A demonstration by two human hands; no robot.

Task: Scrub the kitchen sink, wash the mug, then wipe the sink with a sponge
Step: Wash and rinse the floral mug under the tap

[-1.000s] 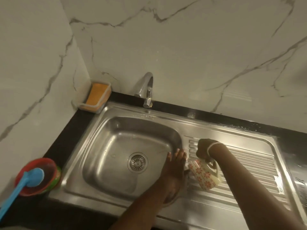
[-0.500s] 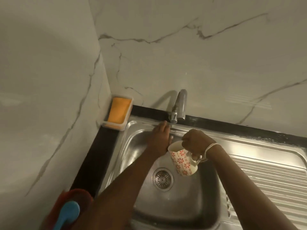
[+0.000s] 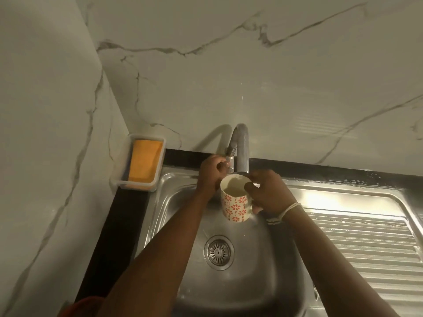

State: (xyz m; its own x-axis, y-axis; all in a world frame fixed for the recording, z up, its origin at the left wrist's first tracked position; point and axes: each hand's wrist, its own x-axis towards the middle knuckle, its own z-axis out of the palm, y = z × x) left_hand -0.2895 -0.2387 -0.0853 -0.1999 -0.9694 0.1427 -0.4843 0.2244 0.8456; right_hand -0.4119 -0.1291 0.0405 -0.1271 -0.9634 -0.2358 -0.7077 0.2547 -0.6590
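Just one mug (image 3: pixel 235 203), two hands.

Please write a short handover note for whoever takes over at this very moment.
Left hand grips the tap handle. Right hand holds the mug upright under the spout, over the sink. No running water is visible. The sponge lies in its tray at the back left corner. Left: rinse the mug, then wipe the sink.
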